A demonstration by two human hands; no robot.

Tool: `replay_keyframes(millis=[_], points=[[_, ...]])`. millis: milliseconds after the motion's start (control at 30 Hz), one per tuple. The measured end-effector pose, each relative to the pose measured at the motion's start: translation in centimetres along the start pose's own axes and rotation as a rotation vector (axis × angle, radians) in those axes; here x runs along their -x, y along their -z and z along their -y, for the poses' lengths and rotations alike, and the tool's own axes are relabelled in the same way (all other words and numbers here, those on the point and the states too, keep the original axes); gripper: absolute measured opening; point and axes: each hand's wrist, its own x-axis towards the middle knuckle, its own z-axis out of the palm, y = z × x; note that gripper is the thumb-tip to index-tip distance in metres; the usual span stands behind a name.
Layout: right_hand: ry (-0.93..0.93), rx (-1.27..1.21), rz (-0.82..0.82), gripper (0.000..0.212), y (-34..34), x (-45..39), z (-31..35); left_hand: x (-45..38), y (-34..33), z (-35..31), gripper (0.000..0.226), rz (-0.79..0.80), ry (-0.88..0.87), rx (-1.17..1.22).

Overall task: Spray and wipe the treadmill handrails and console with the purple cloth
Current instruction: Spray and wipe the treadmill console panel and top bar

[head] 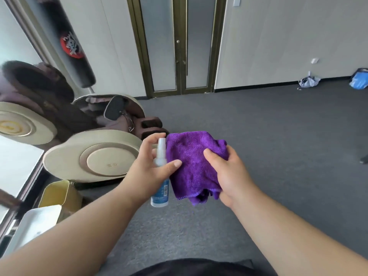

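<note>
- Partly, the left hand (148, 172) hid the spray bottle (161, 176) it gripped.
- The right hand (229, 174) clutched the bunched purple cloth (191, 166), thumb on top.

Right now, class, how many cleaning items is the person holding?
2: a spray bottle in the left hand, and a purple cloth in the right hand. None seems hidden.
</note>
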Motion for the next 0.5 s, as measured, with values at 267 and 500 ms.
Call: replay_keyframes(millis=[267, 500], points=[[-0.102, 0.095, 0.118, 0.055, 0.8, -10.6, 2.1, -7.8, -3.3, 2.0, 0.054, -0.282, 0.079, 0.011], [0.160, 0.511, 0.249, 0.113, -1.8, -20.5, 1.3, -17.2, -0.5, 6.4, 0.054, -0.392, 0.078, 0.041]])
